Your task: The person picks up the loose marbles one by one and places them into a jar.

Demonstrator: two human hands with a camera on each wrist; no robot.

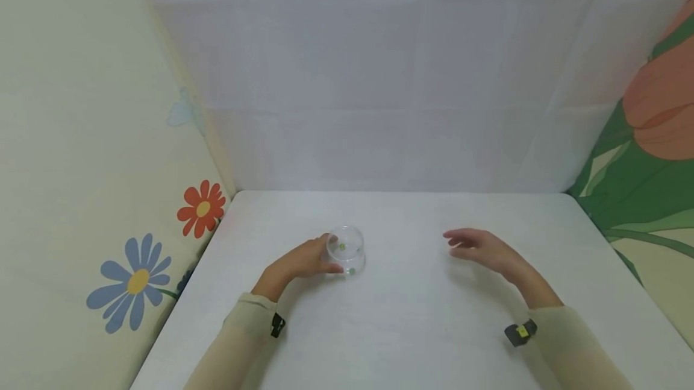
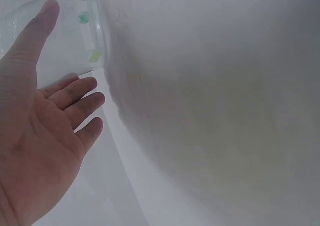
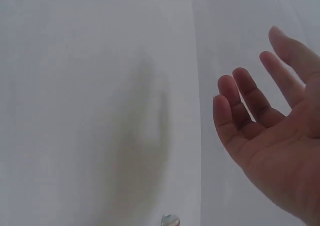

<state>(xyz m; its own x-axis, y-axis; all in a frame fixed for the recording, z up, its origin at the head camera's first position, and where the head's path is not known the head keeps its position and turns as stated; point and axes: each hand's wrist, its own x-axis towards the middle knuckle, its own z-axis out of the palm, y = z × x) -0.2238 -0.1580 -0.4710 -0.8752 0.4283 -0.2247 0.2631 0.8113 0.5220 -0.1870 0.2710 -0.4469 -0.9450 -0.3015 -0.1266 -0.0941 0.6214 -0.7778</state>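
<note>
A clear, round cup [image 1: 355, 252] stands near the middle of the white table. Several green and yellowish glass marbles [image 2: 83, 17] lie at its bottom. My left hand [image 1: 306, 259] holds the cup from its left side, thumb on the near wall and fingers bent around the far side; in the left wrist view the cup [image 2: 65, 50] partly hides the fingertips. Off to the right, my right hand [image 1: 482, 250] hovers above the table, holding nothing, its fingers relaxed and slightly bent. A small, shiny, round glass piece [image 3: 170, 220] shows at the lower edge of the right wrist view.
The white table [image 1: 401, 323] runs back to a creased white cloth [image 1: 336, 76]. Flower-printed panels [image 1: 65, 155] flank it on the left and right. Each wrist wears a small dark strap device [image 1: 522, 332].
</note>
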